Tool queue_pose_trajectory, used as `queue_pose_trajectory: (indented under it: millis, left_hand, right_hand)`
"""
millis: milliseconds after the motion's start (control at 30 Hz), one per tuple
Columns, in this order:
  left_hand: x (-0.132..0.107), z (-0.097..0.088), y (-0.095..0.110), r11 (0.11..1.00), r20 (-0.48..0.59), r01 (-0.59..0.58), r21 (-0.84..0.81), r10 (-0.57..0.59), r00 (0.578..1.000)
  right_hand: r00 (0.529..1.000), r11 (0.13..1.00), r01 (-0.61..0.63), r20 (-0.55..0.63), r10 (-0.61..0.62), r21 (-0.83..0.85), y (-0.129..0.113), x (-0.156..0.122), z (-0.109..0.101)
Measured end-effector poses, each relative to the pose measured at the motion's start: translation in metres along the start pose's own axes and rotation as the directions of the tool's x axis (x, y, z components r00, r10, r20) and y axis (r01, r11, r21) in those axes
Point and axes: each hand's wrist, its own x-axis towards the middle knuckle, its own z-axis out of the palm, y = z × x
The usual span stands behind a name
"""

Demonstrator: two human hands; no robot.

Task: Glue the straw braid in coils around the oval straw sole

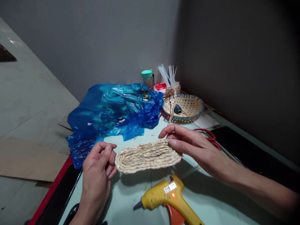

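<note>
A flat oval mat of coiled straw braid (148, 157) is held above the table, tilted, with its shadow below. My right hand (187, 140) grips its upper right edge, thumb on the near face and fingers behind. A loose length of the braid (172, 116) runs up behind the right fingers towards the basket. At the mat's left end, my left hand (99, 162) is closed, its curled fingers against the edge. Just below lies a yellow glue gun (161, 193), nozzle to the left, its orange light lit and its orange trigger showing.
A crumpled blue plastic bag (112, 106) covers the back left. Behind are a green-lidded jar (147, 78), a cup (173, 88) of glue sticks and a woven basket (192, 107) with a dark spool in it. Red-handled scissors (208, 133) and a black flat object (234, 147) are right.
</note>
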Motion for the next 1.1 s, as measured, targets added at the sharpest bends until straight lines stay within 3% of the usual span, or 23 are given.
queue_pose_trajectory:
  millis: [100, 300, 467, 567, 800, 967, 1100]
  left_hand:
    - [-0.002, 0.002, -0.003, 1.0, 0.048, 0.026, 0.007, -0.026, 0.998]
    - [-0.006, -0.002, -0.006, 0.999, 0.043, 0.009, 0.046, -0.011, 0.999]
    - [0.0, -0.009, -0.007, 0.973, -0.018, -0.116, 0.198, 0.122, 0.992]
    - [0.004, -0.006, -0.007, 0.971, 0.001, -0.125, 0.202, 0.127, 0.992]
    - [-0.005, 0.001, 0.001, 0.998, 0.142, 0.057, -0.017, -0.054, 0.988]
    - [-0.021, 0.007, 0.003, 0.982, 0.305, 0.185, -0.037, -0.165, 0.938]
    - [-0.027, 0.013, 0.001, 0.946, 0.356, 0.321, -0.04, -0.286, 0.889]
  right_hand:
    - [1.0, 0.999, -0.007, 0.009, 0.007, 0.034, -0.001, -0.002, 0.0]
    - [0.998, 0.993, 0.039, -0.046, -0.044, -0.113, -0.005, -0.003, 0.001]
    - [0.993, 0.984, 0.029, -0.112, -0.049, -0.177, -0.006, -0.002, 0.004]
    - [0.992, 0.981, 0.034, -0.117, -0.057, -0.189, -0.004, -0.003, 0.005]
    - [0.972, 0.914, 0.152, -0.111, -0.208, -0.377, 0.0, -0.004, 0.009]
    - [0.906, 0.799, 0.27, -0.138, -0.399, -0.537, 0.005, -0.002, 0.013]
    - [0.904, 0.791, 0.284, -0.125, -0.41, -0.541, 0.004, -0.004, 0.016]
